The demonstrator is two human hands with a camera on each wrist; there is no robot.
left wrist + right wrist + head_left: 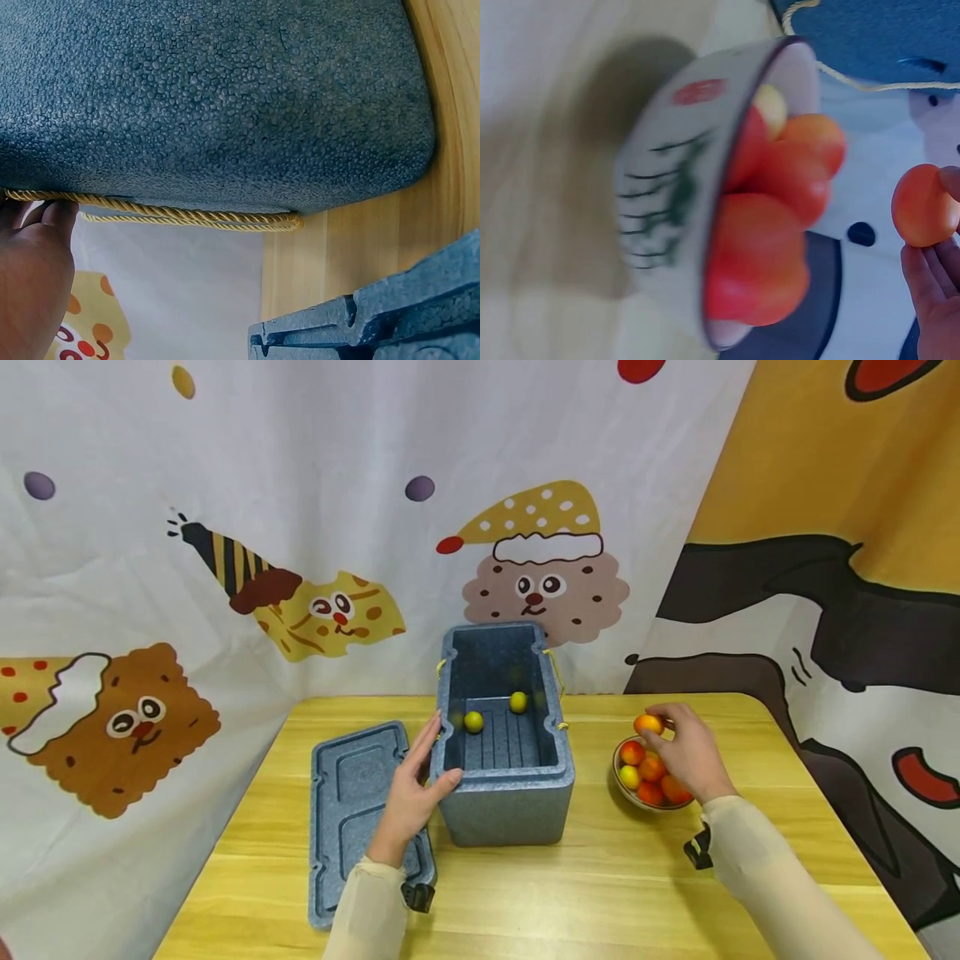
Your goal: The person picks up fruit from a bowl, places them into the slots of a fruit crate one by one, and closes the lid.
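My left hand lies against the front left corner of a blue-grey foam box, fingers straight along its side and thumb at the front rim. In the left wrist view its fingertips are right at the box's yellow rope. Two small yellow fruits, one on the left and one farther back, lie inside the box. My right hand pinches a smooth orange-red fruit between thumb and fingers, above a patterned bowl. Several orange-red fruits and a yellow one fill the bowl.
The box's foam lid lies flat on the wooden table, left of the box and partly under my left forearm. A cartoon-printed cloth hangs behind the table. Another rope runs along the box's right side.
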